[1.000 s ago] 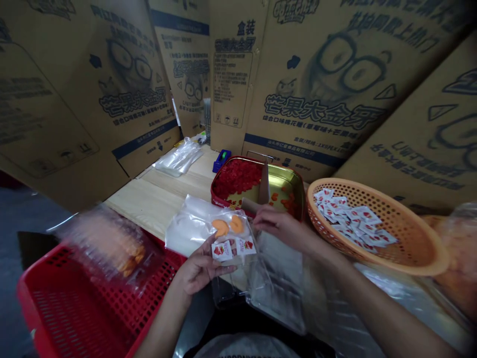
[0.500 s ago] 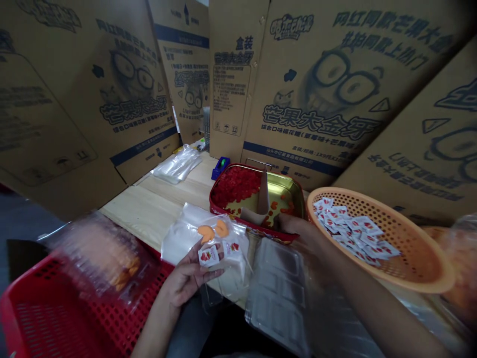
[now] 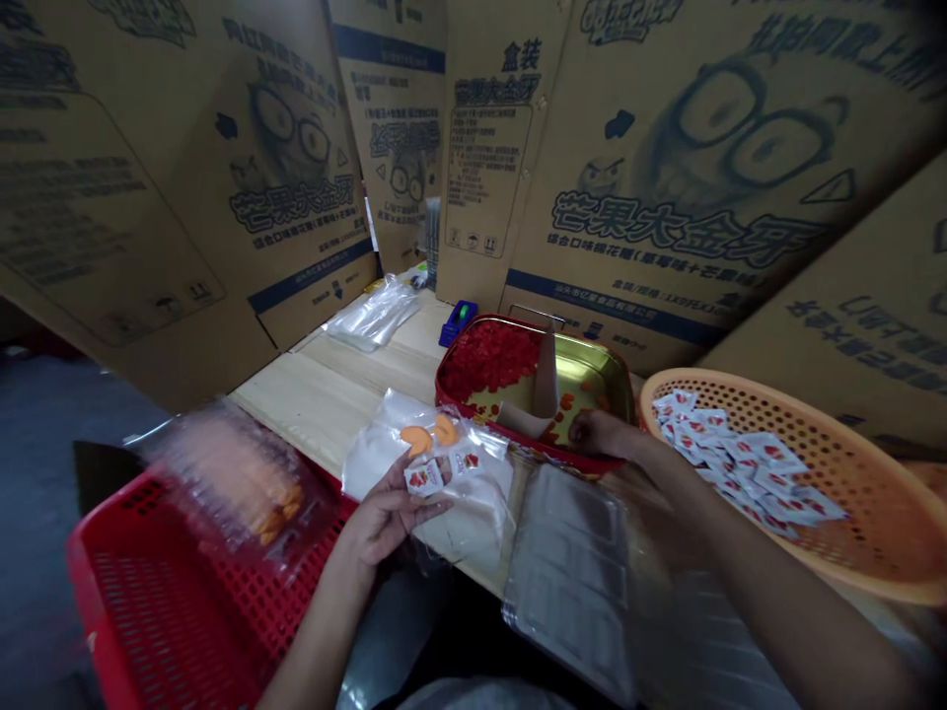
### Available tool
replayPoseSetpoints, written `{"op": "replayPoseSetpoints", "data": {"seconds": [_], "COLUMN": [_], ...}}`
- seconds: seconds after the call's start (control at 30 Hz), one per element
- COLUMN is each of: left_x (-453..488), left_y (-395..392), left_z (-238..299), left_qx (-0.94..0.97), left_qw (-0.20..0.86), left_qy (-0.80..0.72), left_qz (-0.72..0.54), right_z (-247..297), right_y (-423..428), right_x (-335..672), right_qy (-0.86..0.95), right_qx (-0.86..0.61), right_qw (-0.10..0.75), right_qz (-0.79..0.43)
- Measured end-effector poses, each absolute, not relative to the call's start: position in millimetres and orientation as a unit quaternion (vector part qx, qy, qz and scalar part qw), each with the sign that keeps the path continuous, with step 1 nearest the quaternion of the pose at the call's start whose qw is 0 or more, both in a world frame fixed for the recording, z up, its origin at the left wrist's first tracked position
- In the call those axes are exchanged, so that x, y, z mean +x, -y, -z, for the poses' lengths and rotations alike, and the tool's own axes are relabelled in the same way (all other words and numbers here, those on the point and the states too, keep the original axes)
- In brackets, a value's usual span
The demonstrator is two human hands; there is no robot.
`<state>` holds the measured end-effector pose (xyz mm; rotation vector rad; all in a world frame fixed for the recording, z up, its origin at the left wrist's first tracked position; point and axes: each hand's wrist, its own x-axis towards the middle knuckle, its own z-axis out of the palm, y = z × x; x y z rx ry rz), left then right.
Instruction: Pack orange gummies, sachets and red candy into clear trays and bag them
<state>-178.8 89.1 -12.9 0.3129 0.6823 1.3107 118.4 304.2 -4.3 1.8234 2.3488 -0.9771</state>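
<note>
My left hand (image 3: 385, 515) grips a clear plastic tray (image 3: 444, 456) that carries two orange candies and two small white sachets with red print. My right hand (image 3: 601, 434) reaches into the red-rimmed metal tin (image 3: 619, 380), its fingers curled down among the red candies on the tin's right side; what they pinch is hidden. A cardboard divider stands in the middle of the tin, and its left half is heaped with red candies (image 3: 489, 352).
An orange perforated basket (image 3: 850, 459) of white sachets sits at right. A red crate (image 3: 170, 621) with filled clear packs (image 3: 233, 471) lies at lower left. Empty clear trays (image 3: 573, 582) rest near my body. Plastic bags (image 3: 374, 314) and tall printed cartons (image 3: 666, 168) stand behind.
My right hand moved from the tray in my left hand forward into the tin. My left hand with the tray shifted slightly left and down.
</note>
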Motion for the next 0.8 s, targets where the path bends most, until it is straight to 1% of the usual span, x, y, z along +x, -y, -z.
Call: {"op": "replayPoseSetpoints", "data": {"seconds": [0.13,0.23,0.27,0.3,0.33,0.43,0.67,0.8], "left_x": [-179,-177,-176,-175,-174,-171,-173,-174], "left_y": [-92,-94,-94,-95,-96,-97,-95,-95], "left_z": [13,12,12,11,11,10,11,12], "left_qx": [0.135,0.123,0.122,0.122,0.124,0.128,0.134,0.142], "left_qw": [0.721,0.717,0.716,0.715,0.714,0.713,0.712,0.711], "left_qy": [-0.318,-0.332,-0.337,-0.34,-0.342,-0.339,-0.326,-0.321], "left_qz": [-0.6,-0.6,-0.599,-0.599,-0.598,-0.601,-0.608,-0.609], "right_z": [-26,-56,-64,-70,-75,-75,-56,-58], "right_y": [-290,-259,-246,-232,-220,-193,-185,-186], "right_x": [121,107,98,88,77,46,26,25], "right_qy": [-0.71,-0.671,-0.662,-0.655,-0.651,-0.656,-0.689,-0.698], "right_qx": [0.598,0.536,0.498,0.465,0.433,0.376,0.397,0.402], "right_qw": [-0.087,-0.175,-0.184,-0.185,-0.168,-0.129,-0.12,-0.145], "right_qz": [0.361,0.481,0.529,0.567,0.6,0.641,0.595,0.574]}}
